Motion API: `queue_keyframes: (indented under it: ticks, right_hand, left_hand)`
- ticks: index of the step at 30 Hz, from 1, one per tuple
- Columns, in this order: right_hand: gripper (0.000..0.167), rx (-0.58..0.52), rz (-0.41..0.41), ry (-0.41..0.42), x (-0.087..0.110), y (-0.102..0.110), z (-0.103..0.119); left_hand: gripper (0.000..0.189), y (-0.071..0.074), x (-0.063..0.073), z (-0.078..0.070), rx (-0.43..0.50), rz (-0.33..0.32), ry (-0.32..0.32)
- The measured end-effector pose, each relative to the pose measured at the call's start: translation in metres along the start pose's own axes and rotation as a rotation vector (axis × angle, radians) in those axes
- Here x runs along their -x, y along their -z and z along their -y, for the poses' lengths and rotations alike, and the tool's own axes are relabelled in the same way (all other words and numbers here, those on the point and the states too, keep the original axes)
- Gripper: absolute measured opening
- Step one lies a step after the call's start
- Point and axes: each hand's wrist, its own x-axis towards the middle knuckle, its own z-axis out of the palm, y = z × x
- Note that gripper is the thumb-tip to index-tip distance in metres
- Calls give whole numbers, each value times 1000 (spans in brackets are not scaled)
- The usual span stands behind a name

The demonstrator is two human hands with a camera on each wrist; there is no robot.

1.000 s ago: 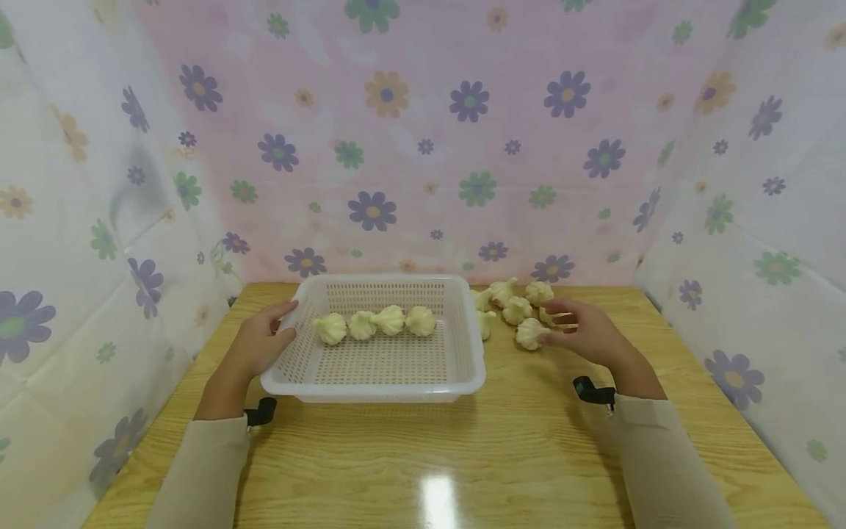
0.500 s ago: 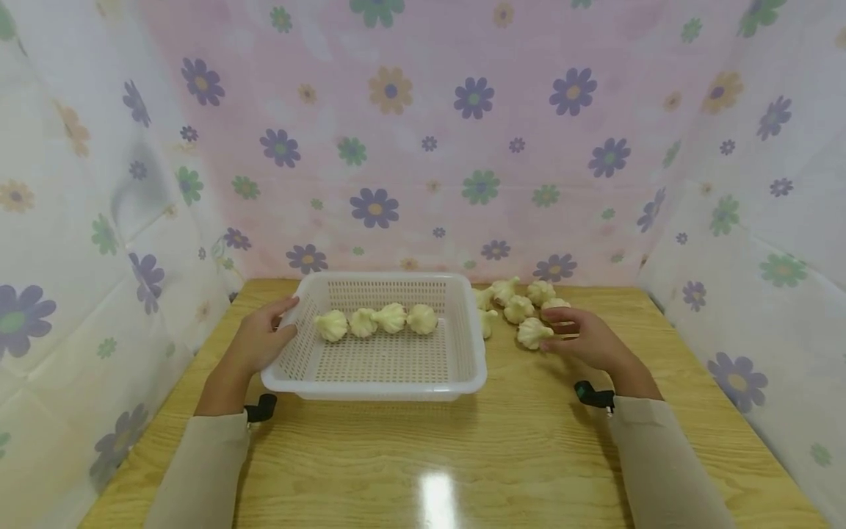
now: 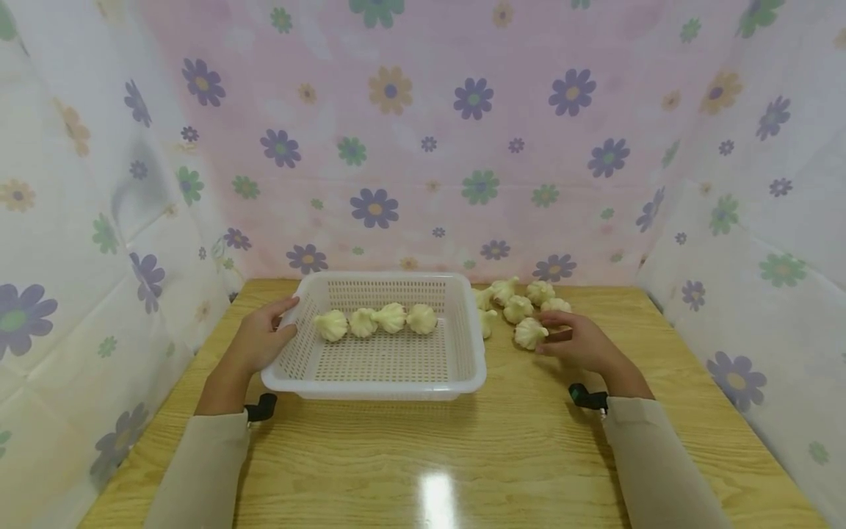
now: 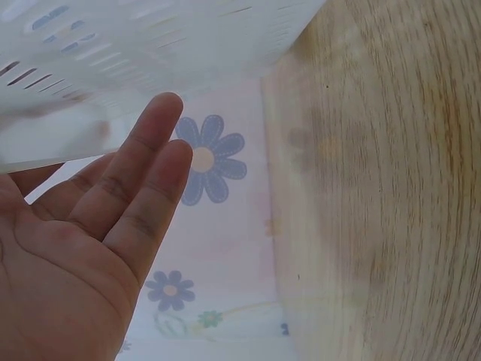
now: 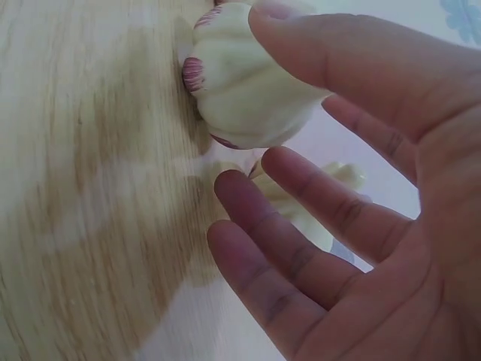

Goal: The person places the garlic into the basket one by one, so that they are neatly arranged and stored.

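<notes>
A white plastic basket with slotted walls sits on the table, bearing a row of several garlic bulbs. My left hand holds its left rim, thumb over the edge; in the left wrist view the fingers lie against the outside, thumb hidden. My right hand pinches the nearest garlic bulb of a loose group between thumb and index finger. That garlic bulb appears to rest on the wood in the right wrist view, with the index fingertip hidden behind it and the other fingers loosely spread.
More garlic bulbs lie behind and left of the right hand, some partly hidden by the basket's right wall. Flowered cloth encloses the wooden table at the back and both sides.
My right hand has shifted slightly left over the last half second, and the nearest garlic bulb has turned and moved a little left with it. Left hand and basket stay put.
</notes>
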Motion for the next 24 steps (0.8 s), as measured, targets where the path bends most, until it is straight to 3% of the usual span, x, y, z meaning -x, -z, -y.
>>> queue_keyframes:
  ticks: [11,18,24]
  right_hand:
    - [65,65,-40,-6,3,-6,-3]
    - [64,59,-27,-2,-6,-15,-3]
    - [62,127,-79,-24,-2,-7,-2]
  left_hand:
    - [61,-2,1,2,4,-7,-23]
    - [62,3,8,10,-32,-24,4]
    - [61,-2,1,4,19,-14,-26]
